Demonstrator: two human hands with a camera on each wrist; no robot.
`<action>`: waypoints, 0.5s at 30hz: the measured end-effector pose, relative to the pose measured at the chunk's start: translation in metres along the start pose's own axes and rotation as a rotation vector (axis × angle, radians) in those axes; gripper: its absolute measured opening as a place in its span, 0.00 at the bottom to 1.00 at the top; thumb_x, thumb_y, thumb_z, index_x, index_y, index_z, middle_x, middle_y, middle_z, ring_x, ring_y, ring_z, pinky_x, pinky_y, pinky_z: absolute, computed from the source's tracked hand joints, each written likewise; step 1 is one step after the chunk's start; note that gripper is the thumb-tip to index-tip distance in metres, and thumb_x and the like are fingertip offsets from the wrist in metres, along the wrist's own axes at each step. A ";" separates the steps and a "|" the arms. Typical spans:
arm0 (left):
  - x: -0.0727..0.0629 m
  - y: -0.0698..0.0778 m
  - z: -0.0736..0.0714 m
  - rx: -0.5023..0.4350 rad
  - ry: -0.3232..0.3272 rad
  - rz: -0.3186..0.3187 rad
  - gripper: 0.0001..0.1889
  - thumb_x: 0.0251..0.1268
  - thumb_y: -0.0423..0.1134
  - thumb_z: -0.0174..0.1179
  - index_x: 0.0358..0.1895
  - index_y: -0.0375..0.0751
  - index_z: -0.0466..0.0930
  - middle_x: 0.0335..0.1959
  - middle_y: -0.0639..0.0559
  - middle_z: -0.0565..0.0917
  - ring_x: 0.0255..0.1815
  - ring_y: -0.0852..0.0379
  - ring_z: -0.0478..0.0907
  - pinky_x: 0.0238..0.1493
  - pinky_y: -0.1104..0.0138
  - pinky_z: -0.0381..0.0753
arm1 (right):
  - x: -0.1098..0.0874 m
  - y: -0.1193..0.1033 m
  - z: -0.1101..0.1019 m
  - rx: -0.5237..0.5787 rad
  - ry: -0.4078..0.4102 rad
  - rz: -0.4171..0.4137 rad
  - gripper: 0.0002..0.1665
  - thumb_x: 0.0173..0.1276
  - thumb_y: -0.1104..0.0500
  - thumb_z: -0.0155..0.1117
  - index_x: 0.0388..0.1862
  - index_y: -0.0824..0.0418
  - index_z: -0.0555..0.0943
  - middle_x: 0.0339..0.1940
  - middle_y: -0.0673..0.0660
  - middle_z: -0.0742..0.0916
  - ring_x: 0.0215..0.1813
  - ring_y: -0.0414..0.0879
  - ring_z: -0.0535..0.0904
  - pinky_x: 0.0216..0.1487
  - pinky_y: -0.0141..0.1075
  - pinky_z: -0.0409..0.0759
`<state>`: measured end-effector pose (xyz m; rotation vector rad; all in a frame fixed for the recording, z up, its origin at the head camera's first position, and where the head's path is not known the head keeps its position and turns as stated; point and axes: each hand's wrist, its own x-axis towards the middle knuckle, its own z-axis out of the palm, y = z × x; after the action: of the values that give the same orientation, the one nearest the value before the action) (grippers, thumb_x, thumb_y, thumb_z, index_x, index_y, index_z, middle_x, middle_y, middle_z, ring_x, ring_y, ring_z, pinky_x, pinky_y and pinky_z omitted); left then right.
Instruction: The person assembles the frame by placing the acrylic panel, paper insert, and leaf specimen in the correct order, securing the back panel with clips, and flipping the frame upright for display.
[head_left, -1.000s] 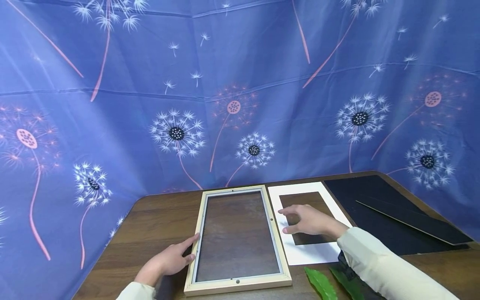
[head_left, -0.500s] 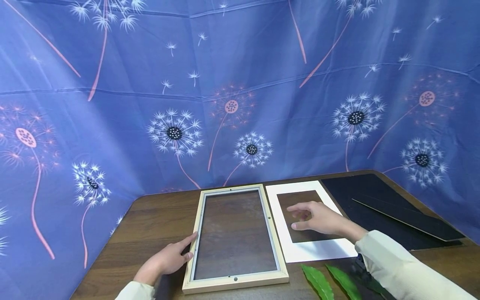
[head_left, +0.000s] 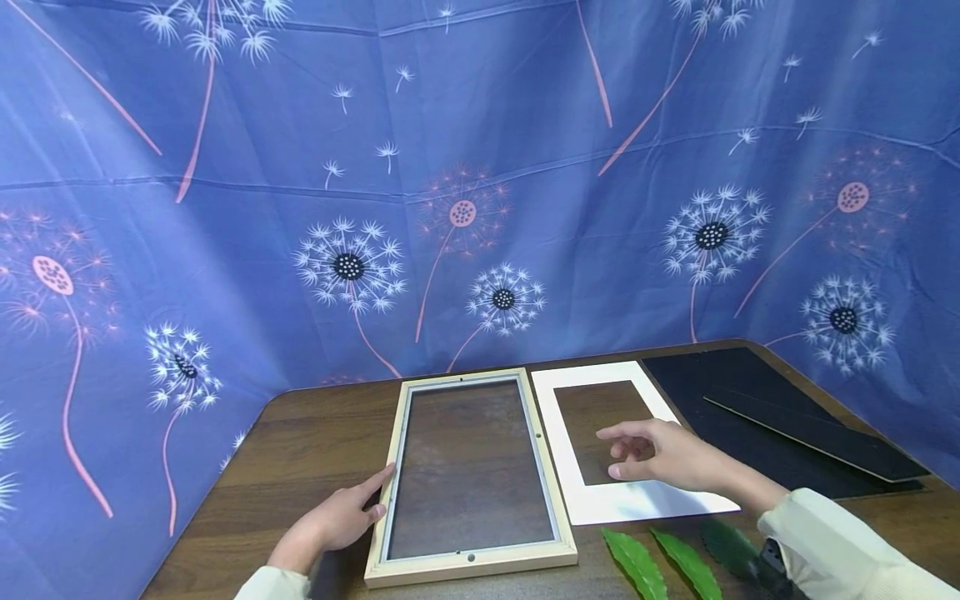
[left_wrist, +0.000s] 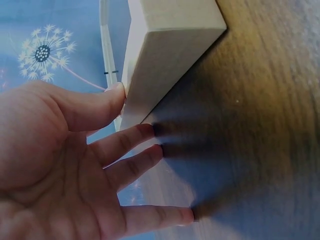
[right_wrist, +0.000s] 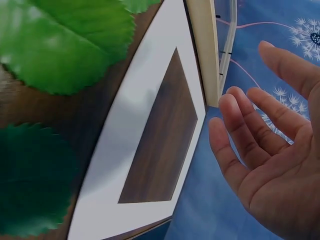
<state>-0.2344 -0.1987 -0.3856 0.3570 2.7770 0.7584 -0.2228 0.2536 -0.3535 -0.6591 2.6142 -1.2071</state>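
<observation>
- We locate the left hand (head_left: pixel 330 521) at the left rail of the pale wooden rectangular frame (head_left: pixel 480 567); thumb and index finger touch this rail, spread apart.
- In the left wrist view, we see the thumb against the frame's edge, while the remaining fingers extend, separated, toward the tabletop.
- We note the frame flat on the brown wood-grain table (head_left: pixel 330 425), with a thin grey inner lip around its opening.
- Just right of the frame, we find the white rectangular mat (head_left: pixel 561 442) with a rectangular cut-out, lying flat.
- We observe the right hand (head_left: pixel 667 454) above the mat's near right portion, apart from it; its fingers are loosely bent, with a gap between thumb and index finger.
- Right of the mat, we identify the flat black sheet (head_left: pixel 738 375); the narrow black strip with a pale edge (head_left: pixel 817 437) slants across it.
- Nearer to us than the mat, we see two bright green serrated leaves (head_left: pixel 636 562) and one dark green leaf (head_left: pixel 730 546).
- Behind the table, we see the blue dandelion-print curtain (head_left: pixel 420 125).
</observation>
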 end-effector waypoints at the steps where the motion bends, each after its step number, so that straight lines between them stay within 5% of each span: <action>1: 0.000 0.000 0.000 0.001 -0.001 0.000 0.30 0.74 0.34 0.59 0.76 0.39 0.66 0.67 0.25 0.73 0.66 0.24 0.70 0.66 0.35 0.66 | -0.003 0.001 0.000 0.008 -0.005 -0.001 0.33 0.69 0.56 0.71 0.66 0.74 0.75 0.43 0.54 0.84 0.42 0.43 0.78 0.39 0.33 0.80; 15: 0.000 -0.001 0.002 0.009 0.030 0.028 0.29 0.73 0.32 0.60 0.75 0.37 0.67 0.65 0.23 0.73 0.65 0.25 0.71 0.66 0.37 0.67 | -0.032 0.016 0.012 0.062 -0.045 -0.068 0.29 0.72 0.57 0.68 0.65 0.74 0.76 0.43 0.55 0.83 0.43 0.37 0.79 0.41 0.34 0.83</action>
<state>-0.2340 -0.1989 -0.3883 0.3909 2.8096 0.7641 -0.1952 0.2704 -0.3740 -0.7596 2.5255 -1.2713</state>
